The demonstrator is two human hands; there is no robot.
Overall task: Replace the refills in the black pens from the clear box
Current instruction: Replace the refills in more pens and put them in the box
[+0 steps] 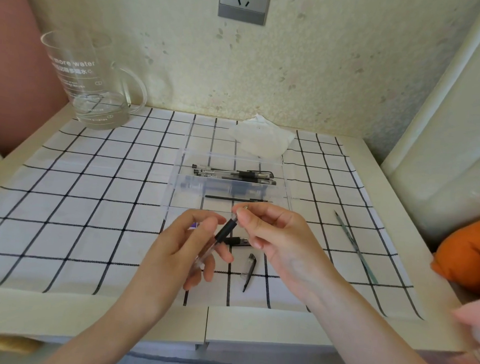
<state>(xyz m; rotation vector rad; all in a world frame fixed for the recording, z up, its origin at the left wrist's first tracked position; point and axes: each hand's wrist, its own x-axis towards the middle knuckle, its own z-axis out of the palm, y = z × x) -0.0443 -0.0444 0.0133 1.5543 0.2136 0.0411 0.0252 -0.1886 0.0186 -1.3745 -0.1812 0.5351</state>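
Observation:
My left hand (193,243) grips the clear barrel of a black pen (226,229), which points up and to the right. My right hand (269,228) pinches the pen's tip end between thumb and fingertips. Behind the hands stands the clear box (285,181) holding black pens (233,175), with a loose black refill (237,199) lying along its near side. A black pen cap (249,271) lies on the cloth below my right hand. Another dark pen part (238,241) is partly hidden between the hands.
A clear glass jug (93,85) stands at the back left. A crumpled white tissue (264,138) lies behind the box. A thin used refill (355,246) lies on the checked cloth (91,201) at right. An orange object (467,255) sits at the right edge.

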